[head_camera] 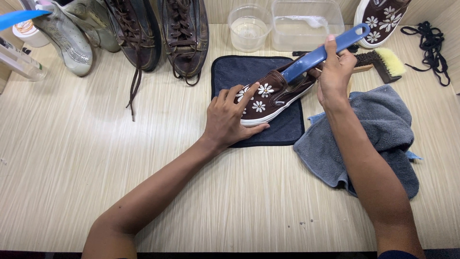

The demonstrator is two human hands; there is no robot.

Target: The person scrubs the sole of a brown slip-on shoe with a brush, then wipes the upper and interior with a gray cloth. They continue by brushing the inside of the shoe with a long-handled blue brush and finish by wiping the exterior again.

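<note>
A brown slip-on shoe [270, 96] with white daisy prints lies on a dark blue mat [239, 72] in the middle of the wooden table. My left hand [230, 115] presses on the shoe's toe and holds it steady. My right hand [335, 72] grips a blue-handled brush [316, 55], whose head rests at the shoe's opening near the heel. The bristles are hidden inside the shoe.
A grey towel [378, 129] lies at the right under my right forearm. Behind are two clear plastic containers [287, 24], a wooden brush [378, 60], a matching daisy shoe [383, 17], black laces [431, 43], brown boots [158, 33] and silver shoes [72, 33].
</note>
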